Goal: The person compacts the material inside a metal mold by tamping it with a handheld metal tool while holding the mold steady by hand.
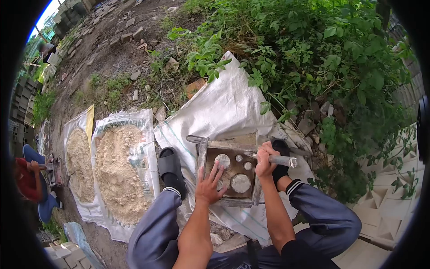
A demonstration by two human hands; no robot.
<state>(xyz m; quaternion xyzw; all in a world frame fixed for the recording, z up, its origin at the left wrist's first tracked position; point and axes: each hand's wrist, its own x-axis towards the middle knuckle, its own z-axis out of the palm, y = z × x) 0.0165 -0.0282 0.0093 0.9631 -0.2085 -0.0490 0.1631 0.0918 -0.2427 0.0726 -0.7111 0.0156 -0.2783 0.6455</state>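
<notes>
Below the centre of the frame, the left hand (208, 186) spreads its fingers wide over a rectangular mould (233, 145) containing round discs (240, 183); the right hand (265, 160) grips a metal handle (283, 160).

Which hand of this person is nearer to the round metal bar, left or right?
Right. The right hand is closed around the bar; the left hand is spread over the left part of the square frame, away from the bar.
</notes>
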